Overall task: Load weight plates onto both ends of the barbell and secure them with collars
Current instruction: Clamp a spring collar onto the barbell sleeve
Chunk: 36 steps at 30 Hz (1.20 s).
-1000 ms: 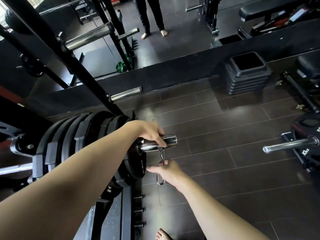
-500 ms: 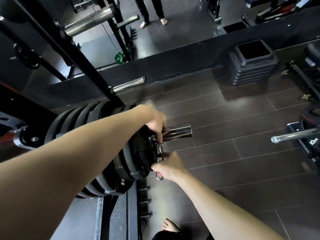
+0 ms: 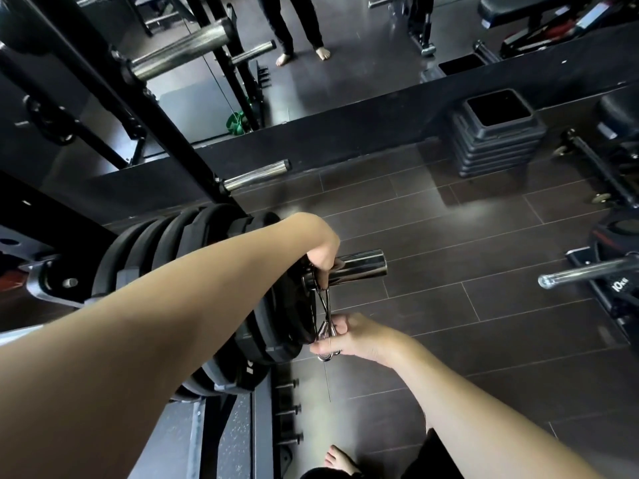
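The spring collar [image 3: 325, 307] sat on the barbell sleeve [image 3: 359, 267], against the outermost weight plate [image 3: 287, 305]. The left hand [image 3: 323, 252] pinched its coil at the sleeve; the right hand [image 3: 349, 335] squeezed its handles below.

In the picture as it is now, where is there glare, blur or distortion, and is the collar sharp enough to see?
Head view: dim light; bright glare streaks the chrome barbell sleeve end; the wide lens bends the dark tiled floor lines. The thin steel spring collar is sharp, gripped by the right hand; the left hand rests on the sleeve. The black rubber weight plates lose detail in shadow.
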Motion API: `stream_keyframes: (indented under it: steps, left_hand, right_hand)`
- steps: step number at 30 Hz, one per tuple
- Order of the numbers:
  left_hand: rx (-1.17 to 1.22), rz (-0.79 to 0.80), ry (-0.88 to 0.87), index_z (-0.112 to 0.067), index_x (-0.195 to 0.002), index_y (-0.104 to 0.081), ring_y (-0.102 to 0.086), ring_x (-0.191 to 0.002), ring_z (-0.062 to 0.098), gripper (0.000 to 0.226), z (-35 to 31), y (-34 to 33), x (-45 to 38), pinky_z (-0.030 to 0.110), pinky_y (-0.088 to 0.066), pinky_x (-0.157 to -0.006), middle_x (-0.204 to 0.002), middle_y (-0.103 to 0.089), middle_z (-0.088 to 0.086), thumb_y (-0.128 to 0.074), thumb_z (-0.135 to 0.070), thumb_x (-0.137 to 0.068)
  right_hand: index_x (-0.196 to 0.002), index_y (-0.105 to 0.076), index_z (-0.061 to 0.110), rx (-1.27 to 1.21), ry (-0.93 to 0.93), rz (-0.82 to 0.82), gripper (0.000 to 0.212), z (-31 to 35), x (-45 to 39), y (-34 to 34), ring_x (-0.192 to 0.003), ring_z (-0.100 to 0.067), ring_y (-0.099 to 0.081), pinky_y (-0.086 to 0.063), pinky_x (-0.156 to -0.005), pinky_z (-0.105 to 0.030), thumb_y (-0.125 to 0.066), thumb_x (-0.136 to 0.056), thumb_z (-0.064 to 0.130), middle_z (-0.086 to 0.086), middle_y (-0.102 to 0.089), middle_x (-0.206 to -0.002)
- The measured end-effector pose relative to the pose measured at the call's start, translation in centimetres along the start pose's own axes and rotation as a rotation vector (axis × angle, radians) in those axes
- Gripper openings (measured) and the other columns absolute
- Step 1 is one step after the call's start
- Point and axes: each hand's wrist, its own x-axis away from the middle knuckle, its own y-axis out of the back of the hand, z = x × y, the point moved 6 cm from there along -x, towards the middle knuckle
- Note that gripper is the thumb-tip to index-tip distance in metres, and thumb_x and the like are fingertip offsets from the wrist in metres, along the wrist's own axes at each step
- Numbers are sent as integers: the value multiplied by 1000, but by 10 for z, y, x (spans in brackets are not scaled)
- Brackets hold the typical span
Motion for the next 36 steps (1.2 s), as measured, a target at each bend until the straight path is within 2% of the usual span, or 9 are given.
stream_keyframes:
  steps: [4,7,9,11,14,25,28,31,36]
  left_hand:
    - [-7,4,-11,-25,-83,-62,-53,-71,19,34,3,2,0,30,-44,-64,-83,-60,-7,-80,-53,-78]
    - [1,21,-7,-25,-81,-66,-61,-79,22,36,3,5,1,34,-54,-81,-82,-63,-7,-85,-55,-72]
    - [-21,41,13,-25,-78,-66,-69,-89,26,40,3,6,-1,40,-57,-91,-81,-65,-7,-88,-56,-66]
    - [-82,89,45,-24,-83,-71,-71,-94,28,48,6,4,-3,44,-58,-91,-87,-71,-4,-88,-62,-59]
    - [-153,131,93,-24,-97,-75,-72,-92,29,68,15,-4,-3,48,-58,-89,-99,-76,-1,-86,-70,-48]
    - [-189,74,114,-18,-101,-68,-66,-95,28,54,10,-5,11,42,-55,-94,-94,-67,-1,-77,-64,-74]
    - [-193,69,106,-21,-94,-64,-63,-92,28,47,8,-5,13,42,-54,-95,-84,-63,-4,-77,-63,-76]
    - [-184,94,103,-24,-98,-65,-64,-97,28,47,9,-10,11,45,-49,-103,-98,-67,-2,-77,-63,-75]
    - [-138,-53,24,-24,-92,-64,-65,-101,25,48,10,-11,17,42,-49,-101,-90,-64,-8,-80,-63,-71]
  right_hand:
    - [-96,-75,25,72,-55,-26,58,-1,-1,2,-94,-9,-71,-58,-95,-34,-93,-55,61,11,-78,-90]
    - [-87,-77,14,63,-20,1,32,7,1,4,-86,-13,-70,-59,-93,-36,-92,-70,37,2,-78,-83]
    - [-83,-77,8,70,4,-9,31,6,-1,7,-77,-13,-68,-61,-88,-30,-92,-71,32,-3,-77,-78]
    - [-86,-77,4,119,31,-2,34,11,-5,5,-66,-10,-65,-58,-72,-16,-91,-72,32,-5,-75,-75]
    - [-78,-77,9,199,78,53,25,21,-13,-4,-58,-10,-60,-54,-60,-20,-90,-74,31,5,-73,-67]
    - [-83,-78,12,241,103,83,40,20,-21,-5,-67,-14,-64,-62,-81,-43,-89,-67,47,-2,-79,-82]
    - [-82,-78,15,260,88,75,40,20,-19,-5,-67,-13,-63,-62,-84,-42,-88,-67,51,-1,-79,-83]
    - [-80,-78,21,280,40,63,50,17,-18,-6,-70,-15,-66,-63,-86,-43,-86,-57,64,-1,-79,-83]
    - [-97,-77,27,328,-17,68,61,13,-8,-8,-99,-25,-72,-63,-80,-33,-79,-60,76,-4,-77,-104]
